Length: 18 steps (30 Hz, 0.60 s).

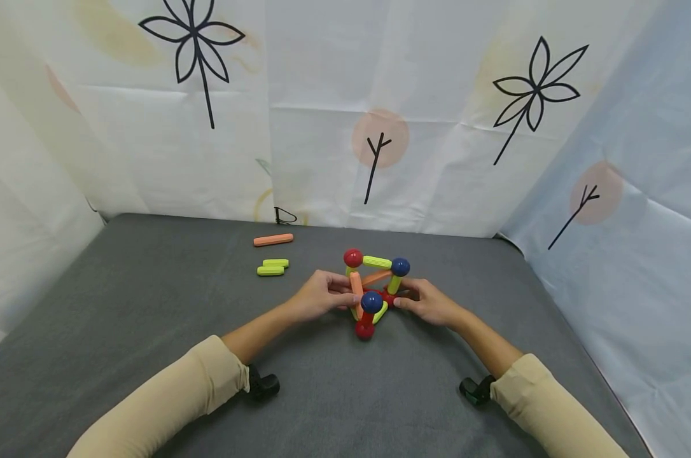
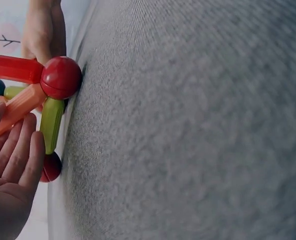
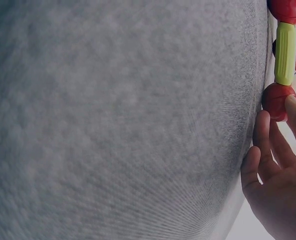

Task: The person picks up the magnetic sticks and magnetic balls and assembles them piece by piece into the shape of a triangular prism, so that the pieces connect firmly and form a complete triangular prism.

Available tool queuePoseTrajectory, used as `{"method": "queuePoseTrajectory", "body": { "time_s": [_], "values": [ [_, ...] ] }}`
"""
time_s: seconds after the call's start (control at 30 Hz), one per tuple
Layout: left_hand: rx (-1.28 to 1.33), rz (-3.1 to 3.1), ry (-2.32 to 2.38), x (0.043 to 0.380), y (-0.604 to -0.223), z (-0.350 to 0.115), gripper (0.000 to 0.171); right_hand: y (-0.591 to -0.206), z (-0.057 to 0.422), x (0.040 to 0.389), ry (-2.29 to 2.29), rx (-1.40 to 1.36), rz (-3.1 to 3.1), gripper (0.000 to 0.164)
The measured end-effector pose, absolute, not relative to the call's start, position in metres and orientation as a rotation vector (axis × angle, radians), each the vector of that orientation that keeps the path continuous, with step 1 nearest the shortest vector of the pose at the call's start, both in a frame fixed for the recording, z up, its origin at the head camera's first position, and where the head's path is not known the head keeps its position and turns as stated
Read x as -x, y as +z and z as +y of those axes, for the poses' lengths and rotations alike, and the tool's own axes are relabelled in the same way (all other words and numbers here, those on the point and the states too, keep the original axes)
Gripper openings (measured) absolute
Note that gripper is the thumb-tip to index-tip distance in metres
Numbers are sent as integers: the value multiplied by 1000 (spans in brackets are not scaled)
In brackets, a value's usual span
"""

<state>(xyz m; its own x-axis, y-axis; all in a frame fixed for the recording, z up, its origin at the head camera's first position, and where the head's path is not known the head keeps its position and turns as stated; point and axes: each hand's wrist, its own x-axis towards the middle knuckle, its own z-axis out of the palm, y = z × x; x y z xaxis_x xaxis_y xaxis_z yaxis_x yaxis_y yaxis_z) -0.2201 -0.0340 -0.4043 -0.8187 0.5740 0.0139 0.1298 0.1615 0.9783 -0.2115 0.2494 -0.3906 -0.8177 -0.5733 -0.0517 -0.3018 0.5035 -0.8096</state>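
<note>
A frame of rods and balls stands on the grey cloth. Its balls are red and blue, among them a red ball (image 1: 353,257) and a blue ball (image 1: 400,266) on top. My left hand (image 1: 325,296) pinches a slanting orange rod (image 2: 19,111) between thumb and fingers. This rod meets a red ball (image 2: 61,77) that also joins a red rod (image 2: 15,68) and a yellow-green rod (image 2: 51,125). On the other side, my right hand (image 1: 431,304) grips a low red ball (image 3: 278,101), thumb on it. A yellow-green rod (image 3: 286,54) runs from that ball to another red one.
Left of the frame, at the back, lie a loose orange rod (image 1: 273,240) and two loose yellow-green rods (image 1: 275,263) side by side. White printed curtains (image 1: 317,159) hang behind the cloth-covered table (image 1: 151,286) and on both sides.
</note>
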Motion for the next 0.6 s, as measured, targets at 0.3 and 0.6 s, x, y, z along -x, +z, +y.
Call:
{"method": "queuePoseTrajectory", "body": {
  "time_s": [0.3,0.6],
  "values": [
    [-653,2194,1566,228,-399,-33,30,-392,249,211,-1216,725,2453,38],
    [-724,2563,1494,220,-395,-35,32,-390,249,211,-1227,725,2434,38]
  ]
}}
